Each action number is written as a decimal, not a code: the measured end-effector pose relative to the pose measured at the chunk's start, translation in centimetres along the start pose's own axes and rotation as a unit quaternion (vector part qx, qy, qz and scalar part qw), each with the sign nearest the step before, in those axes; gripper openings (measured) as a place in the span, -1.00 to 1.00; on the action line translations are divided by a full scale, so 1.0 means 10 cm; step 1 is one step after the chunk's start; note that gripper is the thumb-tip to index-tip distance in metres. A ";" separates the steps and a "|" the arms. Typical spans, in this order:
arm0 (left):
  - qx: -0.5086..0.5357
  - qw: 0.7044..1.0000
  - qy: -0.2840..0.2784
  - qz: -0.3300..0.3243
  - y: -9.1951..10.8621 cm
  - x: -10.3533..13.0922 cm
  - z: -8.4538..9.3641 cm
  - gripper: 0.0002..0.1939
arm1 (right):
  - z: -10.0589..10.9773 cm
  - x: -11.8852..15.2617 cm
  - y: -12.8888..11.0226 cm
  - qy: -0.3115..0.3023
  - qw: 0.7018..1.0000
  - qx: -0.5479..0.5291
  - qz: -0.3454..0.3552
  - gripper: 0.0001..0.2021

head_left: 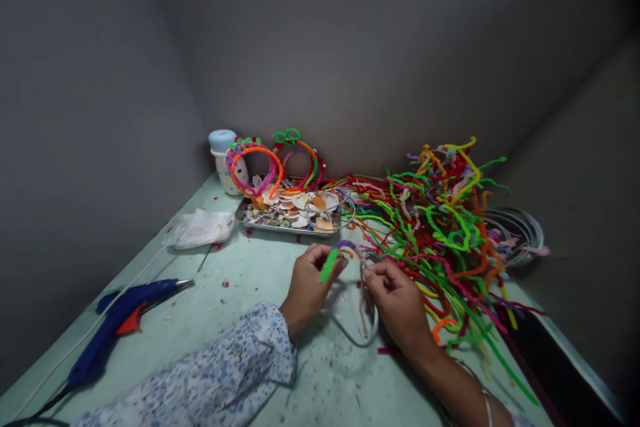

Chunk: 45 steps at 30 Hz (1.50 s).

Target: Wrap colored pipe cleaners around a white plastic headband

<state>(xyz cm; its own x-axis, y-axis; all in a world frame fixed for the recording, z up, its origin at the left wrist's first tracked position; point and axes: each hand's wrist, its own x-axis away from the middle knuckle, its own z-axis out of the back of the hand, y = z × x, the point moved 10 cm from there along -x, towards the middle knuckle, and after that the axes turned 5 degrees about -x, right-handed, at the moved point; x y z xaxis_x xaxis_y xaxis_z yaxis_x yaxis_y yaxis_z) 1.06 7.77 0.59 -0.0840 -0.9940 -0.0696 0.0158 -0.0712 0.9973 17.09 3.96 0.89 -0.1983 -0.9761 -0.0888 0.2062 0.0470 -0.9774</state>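
My left hand (309, 283) is closed, pinching a headband (346, 244) whose band is wrapped in green, purple and pale pink pipe cleaner. A short orange curve shows just under the purple stretch. My right hand (397, 300) is closed too, its thumb and fingertips pressed together on the pale pink side of the band. The loose pink end hangs down beneath the fingers. A bare grey hoop (357, 345) curves below and between the hands; whether it touches them I cannot tell.
A metal tray (280, 232) of shells stands ahead, with finished headbands (257, 173) and a lidded bottle (227, 163) behind. Tangled pipe cleaners (445, 227) cover the right side beside coiled wire (530, 233). At left lie a blue glue gun (120, 323) and a plastic packet (203, 228).
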 end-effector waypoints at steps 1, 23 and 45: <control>0.012 0.999 -0.031 0.001 0.01 0.01 -0.07 -0.79 | 0.01 0.01 -0.04 0.009 0.999 0.025 0.018 -0.79; 0.008 0.995 -0.081 0.061 -0.11 0.07 -0.19 -0.79 | -0.15 0.11 -0.24 -0.031 0.982 0.136 0.128 -0.85; 0.026 0.994 -0.089 0.056 -0.04 0.05 -0.20 -0.81 | -0.24 0.08 0.11 -0.054 0.997 -0.052 -0.035 -0.66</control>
<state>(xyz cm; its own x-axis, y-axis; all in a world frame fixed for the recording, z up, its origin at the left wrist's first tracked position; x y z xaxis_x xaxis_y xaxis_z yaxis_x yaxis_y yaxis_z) 3.05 7.12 0.07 -0.2604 -0.9646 0.0413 -0.0161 0.0471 0.9988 14.91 3.79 -0.72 -0.1024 -0.9947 -0.0044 0.0930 -0.0052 -0.9956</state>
